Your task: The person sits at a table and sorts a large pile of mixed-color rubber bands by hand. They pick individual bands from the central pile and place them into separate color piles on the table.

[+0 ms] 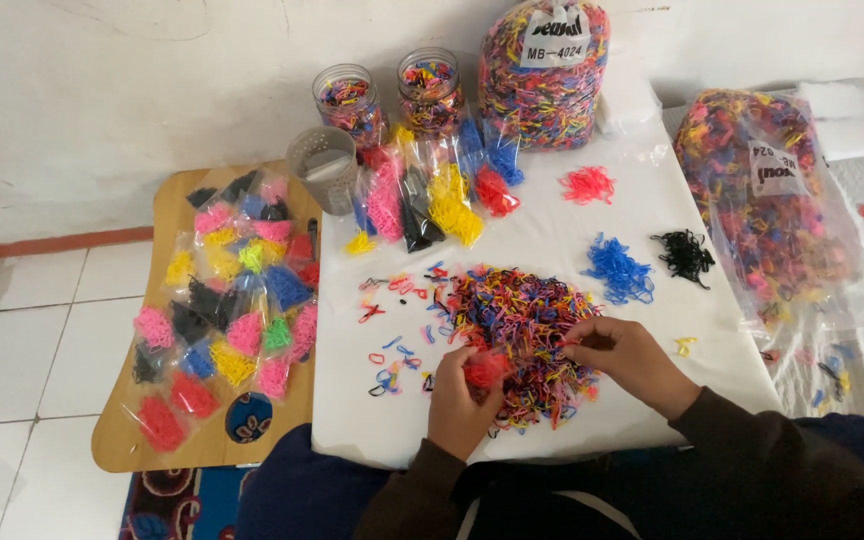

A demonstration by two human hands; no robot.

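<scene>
Our left hand is closed on a small bunch of red bands, held at the near left edge of the mixed pile, so the picked colour stays apart from the rest. Our right hand rests on the pile's right side with fingertips pinched into the bands; we cannot tell whether they grip one yet.

The pile lies in the middle of the white sheet. Beyond it sit sorted heaps, each well apart so colours do not mix: pink heap far, blue heap and black heap to the right. Stray bands lie scattered left of the pile.

Filled packets cover the wooden board on the left. Two jars and a big bag stand against the far wall; another bag lies right.
</scene>
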